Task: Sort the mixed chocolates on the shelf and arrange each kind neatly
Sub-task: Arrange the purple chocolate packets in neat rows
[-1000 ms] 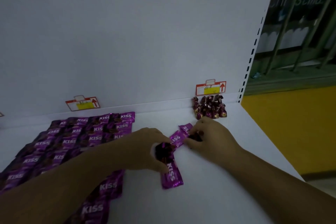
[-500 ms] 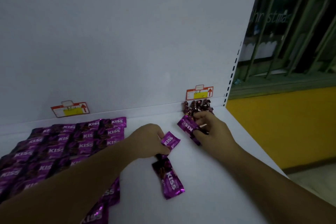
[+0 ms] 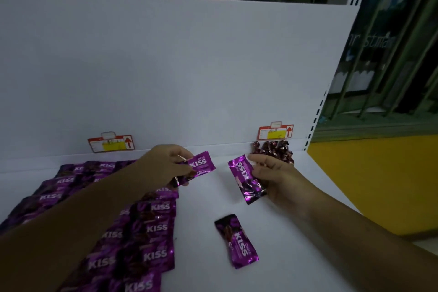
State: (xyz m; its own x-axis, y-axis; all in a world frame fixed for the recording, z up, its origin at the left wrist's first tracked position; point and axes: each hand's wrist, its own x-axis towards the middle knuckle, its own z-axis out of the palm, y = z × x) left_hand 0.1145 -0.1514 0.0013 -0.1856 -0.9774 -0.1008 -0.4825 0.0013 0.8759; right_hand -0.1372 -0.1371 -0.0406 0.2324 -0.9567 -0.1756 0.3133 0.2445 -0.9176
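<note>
change: since half a second ago the hands have drawn apart; the left hand (image 3: 163, 166) has carried its packet up and away from the loose one, and the right hand (image 3: 277, 180) has come back off the pile with its packet.
left-hand KISS packet (image 3: 201, 165): off the shelf, pinched at its left end by the left fingers (image 3: 182, 168); long axis left-right, right end a little higher, logo reading upright.
right-hand KISS packet (image 3: 246, 178): lies against the right palm, thumb over its edge; long axis far-left to near-right, logo turned on its side.
loose KISS packet (image 3: 237, 240): flat on the shelf (image 3: 296, 263), untouched, nearer than both hands; long axis near-far, far end leaning left.
sorted KISS rows (image 3: 147, 232): overlapping, left part of the shelf, under the left forearm.
twist-wrapped pile (image 3: 272, 150): against the back panel, just behind the right hand, under the right price tag (image 3: 276, 131).
</note>
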